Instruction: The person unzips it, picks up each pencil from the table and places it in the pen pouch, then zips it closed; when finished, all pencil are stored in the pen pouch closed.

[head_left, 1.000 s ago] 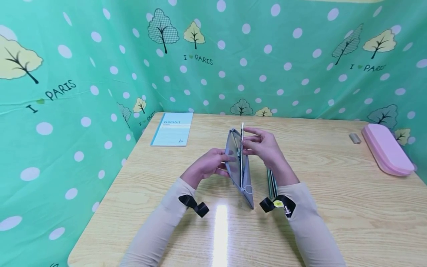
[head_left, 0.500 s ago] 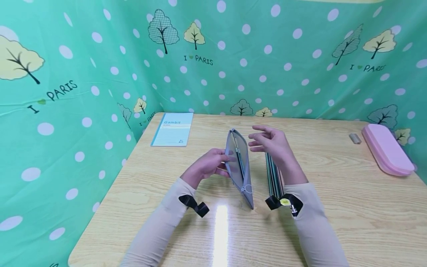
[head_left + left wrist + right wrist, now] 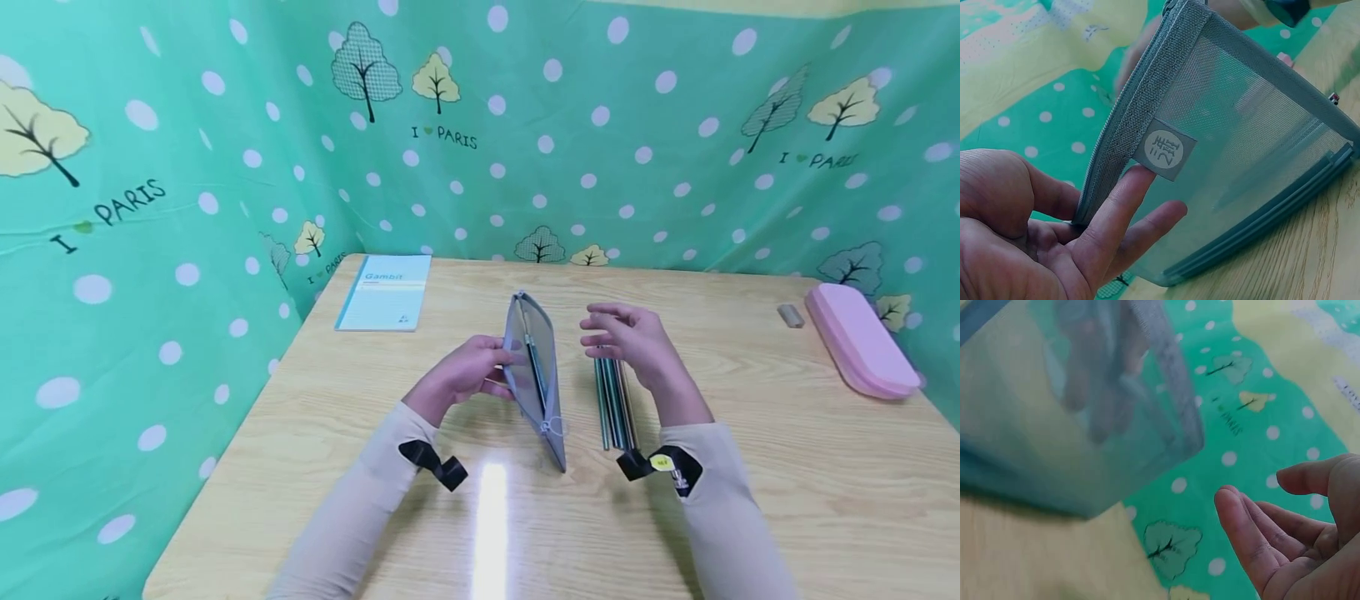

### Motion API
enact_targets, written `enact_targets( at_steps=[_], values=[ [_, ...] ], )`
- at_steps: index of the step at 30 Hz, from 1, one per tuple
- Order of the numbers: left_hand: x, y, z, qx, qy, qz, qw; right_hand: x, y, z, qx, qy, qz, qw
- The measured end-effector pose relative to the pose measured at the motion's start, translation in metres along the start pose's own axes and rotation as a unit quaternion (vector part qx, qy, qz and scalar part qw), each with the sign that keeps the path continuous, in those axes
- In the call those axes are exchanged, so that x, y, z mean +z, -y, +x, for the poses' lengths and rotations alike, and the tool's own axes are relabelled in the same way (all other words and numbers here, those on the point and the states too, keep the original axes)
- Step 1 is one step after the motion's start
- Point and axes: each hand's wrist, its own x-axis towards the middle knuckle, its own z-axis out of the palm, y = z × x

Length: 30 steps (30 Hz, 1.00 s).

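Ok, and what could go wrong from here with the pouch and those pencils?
The left grip holds the open pouch by one side, so it could tip and let the pencils inside slide out. Its mouth looks narrow, so a pencil going in might snag on the rim. The loose pencils lie bunched near the empty right grip; picking one up could scatter the others.

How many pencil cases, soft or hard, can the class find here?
2: the grey-trimmed translucent mesh zip pouch in the bare left hand, and the pink rounded oblong case on the light wood-grain table, at the head view's far right.
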Motion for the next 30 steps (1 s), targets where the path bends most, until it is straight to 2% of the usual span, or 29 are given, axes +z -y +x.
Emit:
enact_targets(
  at_steps=[7,15,23,30],
  values=[
    [-0.002,-0.001,-0.004,0.002,-0.005,-0.002,1.0,-0.024,-0.027,-0.001,0.054,0.015,-0.002,0.9984],
    [0.002,0.0,-0.002,0.005,0.002,-0.002,1.0,-0.051,-0.045,-0.003,0.096,0.019,-0.019,0.995],
    [0.002,-0.004,-0.004,0.01,0.007,0.001,0.9999,-0.06,-0.056,-0.004,0.117,0.026,-0.035,0.9922],
    [0.0,-0.001,-0.006,0.01,0.015,-0.002,0.9998,-0.06,-0.066,0.0,0.131,0.025,-0.051,0.9898]
  ],
)
